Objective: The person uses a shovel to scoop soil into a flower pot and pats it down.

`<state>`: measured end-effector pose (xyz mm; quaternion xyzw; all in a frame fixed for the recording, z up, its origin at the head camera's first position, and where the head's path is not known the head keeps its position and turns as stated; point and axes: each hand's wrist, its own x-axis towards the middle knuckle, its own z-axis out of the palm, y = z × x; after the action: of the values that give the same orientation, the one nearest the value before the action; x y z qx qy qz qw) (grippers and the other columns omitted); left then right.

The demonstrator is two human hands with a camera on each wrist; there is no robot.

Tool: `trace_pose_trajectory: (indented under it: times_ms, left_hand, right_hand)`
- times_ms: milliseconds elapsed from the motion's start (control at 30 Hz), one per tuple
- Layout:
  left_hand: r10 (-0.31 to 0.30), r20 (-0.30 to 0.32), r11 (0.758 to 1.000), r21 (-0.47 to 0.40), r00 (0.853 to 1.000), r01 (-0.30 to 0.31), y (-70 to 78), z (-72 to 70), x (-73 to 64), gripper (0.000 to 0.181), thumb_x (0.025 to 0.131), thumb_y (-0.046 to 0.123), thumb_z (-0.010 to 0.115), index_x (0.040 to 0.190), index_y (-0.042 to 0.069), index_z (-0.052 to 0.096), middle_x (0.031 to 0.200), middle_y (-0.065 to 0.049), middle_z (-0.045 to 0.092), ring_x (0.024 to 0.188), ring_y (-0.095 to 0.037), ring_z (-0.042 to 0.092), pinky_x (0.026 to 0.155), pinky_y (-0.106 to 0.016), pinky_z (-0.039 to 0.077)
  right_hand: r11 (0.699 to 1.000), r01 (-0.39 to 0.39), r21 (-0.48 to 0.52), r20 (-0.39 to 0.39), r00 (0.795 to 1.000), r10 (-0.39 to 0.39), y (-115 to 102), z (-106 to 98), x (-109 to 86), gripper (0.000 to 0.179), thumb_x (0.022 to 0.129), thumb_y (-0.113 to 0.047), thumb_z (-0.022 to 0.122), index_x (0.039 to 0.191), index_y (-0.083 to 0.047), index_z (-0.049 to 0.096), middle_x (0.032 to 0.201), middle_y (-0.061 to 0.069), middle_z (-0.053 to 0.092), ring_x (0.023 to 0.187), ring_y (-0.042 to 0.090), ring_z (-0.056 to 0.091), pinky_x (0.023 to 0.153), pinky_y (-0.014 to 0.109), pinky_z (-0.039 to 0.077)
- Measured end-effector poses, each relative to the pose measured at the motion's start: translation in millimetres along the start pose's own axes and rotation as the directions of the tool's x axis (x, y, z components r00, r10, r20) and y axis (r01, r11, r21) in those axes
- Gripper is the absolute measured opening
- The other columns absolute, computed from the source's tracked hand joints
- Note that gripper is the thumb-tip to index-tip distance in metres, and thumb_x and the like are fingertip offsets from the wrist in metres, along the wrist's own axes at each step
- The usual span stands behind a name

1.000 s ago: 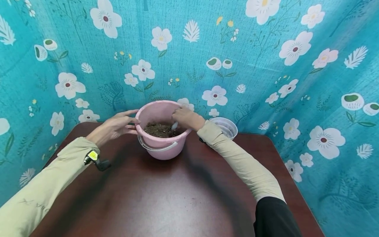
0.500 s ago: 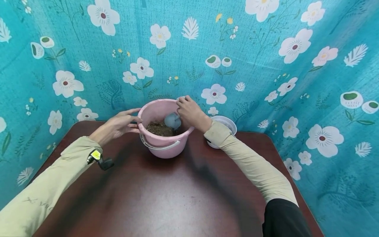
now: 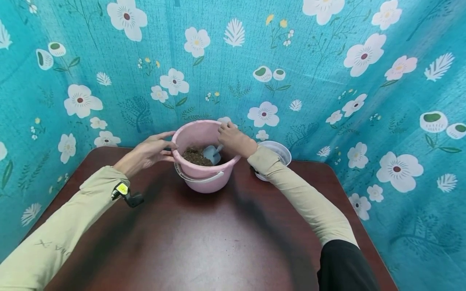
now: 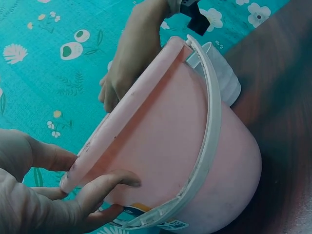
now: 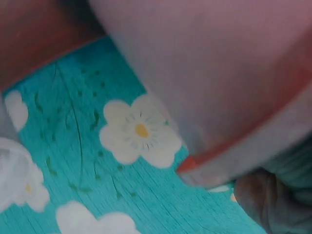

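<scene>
Table [image 3: 214, 242]: brown and glossy, its far edge against a blue flowered curtain [image 3: 218, 56].
Bowl [image 3: 287, 159]: pale, at the bucket's 3 o'clock; the right sleeve [image 3: 302, 194] crosses in front and hides part of it.
Bucket [image 3: 207, 186]: pink, upright, near the table's 12 o'clock edge; its white bail [image 3: 217, 177] hangs outside, between 6 and 9 o'clock.
Soil [image 3: 194, 156]: brown and crumbly, low inside the bucket.
Scoop [image 3: 210, 154]: grey-blue, inside the bucket at the soil's 3 o'clock, tilted, blade down at the soil.
Left hand [image 3: 151, 151]: at the rim's 9 o'clock, fingers spread against rim and outer wall.
Right hand [image 3: 234, 139]: over the rim at 2 o'clock, fingers curled, pinching the scoop's upper end, which it covers.
Since 0.5 s ago: the scoop's blade, then raised broad-faced toward the head camera, sits lower; the left hand stays at the rim.
</scene>
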<state>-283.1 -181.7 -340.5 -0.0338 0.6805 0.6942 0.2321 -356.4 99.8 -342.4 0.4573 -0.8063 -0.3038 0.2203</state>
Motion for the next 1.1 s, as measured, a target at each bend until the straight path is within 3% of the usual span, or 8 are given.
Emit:
trace_pose_trajectory:
  times_ms: [167, 300, 400, 567, 767, 900, 1000, 1100]
  left_hand:
    - [0.004, 0.0, 1.0, 0.021, 1.0, -0.004, -0.2, 2.5, 1.9, 0.08, 0.104, -0.002, 0.049, 0.17, 0.016, 0.007, 0.172, -0.023, 0.009, 0.145, -0.045, 0.035, 0.089, -0.03, 0.066]
    - [0.014, 0.004, 1.0, -0.002, 1.0, -0.014, 0.5, 3.9, 2.4, 0.08, 0.103, -0.003, 0.048, 0.17, 0.014, 0.008, 0.172, -0.022, 0.007, 0.145, -0.045, 0.034, 0.084, -0.028, 0.067]
    - [0.023, 0.01, 1.0, -0.013, 1.0, -0.023, 0.6, 3.5, 2.2, 0.079, 0.103, -0.003, 0.048, 0.17, 0.014, 0.008, 0.17, -0.023, 0.01, 0.141, -0.043, 0.037, 0.084, -0.027, 0.066]
    - [0.02, -0.005, 0.999, 0.033, 1.0, -0.02, 2.8, 3.8, 4.1, 0.078, 0.105, 0.001, 0.051, 0.17, 0.016, 0.012, 0.169, -0.024, 0.015, 0.132, -0.04, 0.046, 0.084, -0.026, 0.066]
    - [0.008, 0.001, 0.999, 0.034, 1.0, -0.008, 3.9, 5.2, 6.5, 0.078, 0.105, -0.001, 0.049, 0.17, 0.015, 0.009, 0.171, -0.024, 0.01, 0.14, -0.044, 0.038, 0.086, -0.028, 0.066]
    - [0.007, 0.0, 1.0, 0.022, 1.0, -0.007, 3.1, 5.1, 7.3, 0.077, 0.106, -0.001, 0.048, 0.17, 0.016, 0.009, 0.17, -0.023, 0.01, 0.142, -0.045, 0.036, 0.083, -0.027, 0.066]
    - [0.005, 0.002, 1.0, 0.016, 1.0, -0.005, 2.0, 4.1, 6.1, 0.076, 0.107, 0.001, 0.048, 0.17, 0.017, 0.009, 0.171, -0.023, 0.008, 0.144, -0.044, 0.035, 0.086, -0.028, 0.066]
    - [0.006, 0.004, 1.0, 0.002, 1.0, -0.006, 0.1, 2.3, 4.3, 0.076, 0.107, 0.003, 0.049, 0.17, 0.018, 0.01, 0.172, -0.021, 0.009, 0.144, -0.042, 0.036, 0.088, -0.028, 0.066]
  right_hand:
    - [0.991, 0.028, 0.133, 0.058, 0.998, -0.036, 3.1, 1.4, -1.2, 0.022, 0.106, -0.005, 0.054, 0.104, -0.004, 0.076, 0.108, 0.012, 0.07, 0.105, 0.027, 0.059, 0.096, 0.039, 0.053]
    - [0.932, -0.03, 0.362, 0.177, 0.983, -0.037, 3.8, -1.4, 2.1, 0.019, 0.106, -0.011, 0.06, 0.106, -0.003, 0.077, 0.111, 0.016, 0.068, 0.109, 0.031, 0.056, 0.101, 0.043, 0.047]
    - [0.892, -0.064, 0.447, 0.213, 0.976, -0.037, 2.4, -2.5, 3.9, 0.018, 0.104, -0.017, 0.065, 0.105, -0.003, 0.077, 0.109, 0.017, 0.067, 0.108, 0.032, 0.055, 0.102, 0.044, 0.044]
    - [0.905, -0.059, 0.421, 0.185, 0.983, -0.022, -1.9, -0.9, 4.7, 0.018, 0.1, -0.021, 0.072, 0.104, -0.005, 0.076, 0.109, 0.014, 0.07, 0.107, 0.031, 0.059, 0.1, 0.044, 0.048]
    - [0.917, -0.055, 0.395, 0.166, 0.986, -0.013, -3.4, 2.6, 7.5, 0.023, 0.098, -0.026, 0.075, 0.104, -0.004, 0.076, 0.111, 0.011, 0.07, 0.108, 0.028, 0.06, 0.096, 0.045, 0.05]
    - [0.849, -0.095, 0.52, 0.19, 0.982, -0.007, 1.3, 4.0, 7.7, 0.021, 0.099, -0.026, 0.074, 0.105, -0.006, 0.079, 0.108, 0.01, 0.068, 0.108, 0.027, 0.059, 0.099, 0.048, 0.047]
    - [0.763, -0.097, 0.639, 0.182, 0.983, -0.027, 4.4, 4.8, 5.4, 0.013, 0.1, -0.016, 0.073, 0.106, -0.009, 0.083, 0.103, 0.009, 0.066, 0.105, 0.027, 0.058, 0.1, 0.048, 0.046]
    - [0.725, -0.083, 0.684, 0.162, 0.986, -0.041, 5.2, 4.1, 3.3, 0.014, 0.099, -0.011, 0.073, 0.109, -0.011, 0.083, 0.1, 0.009, 0.066, 0.104, 0.027, 0.059, 0.099, 0.049, 0.045]
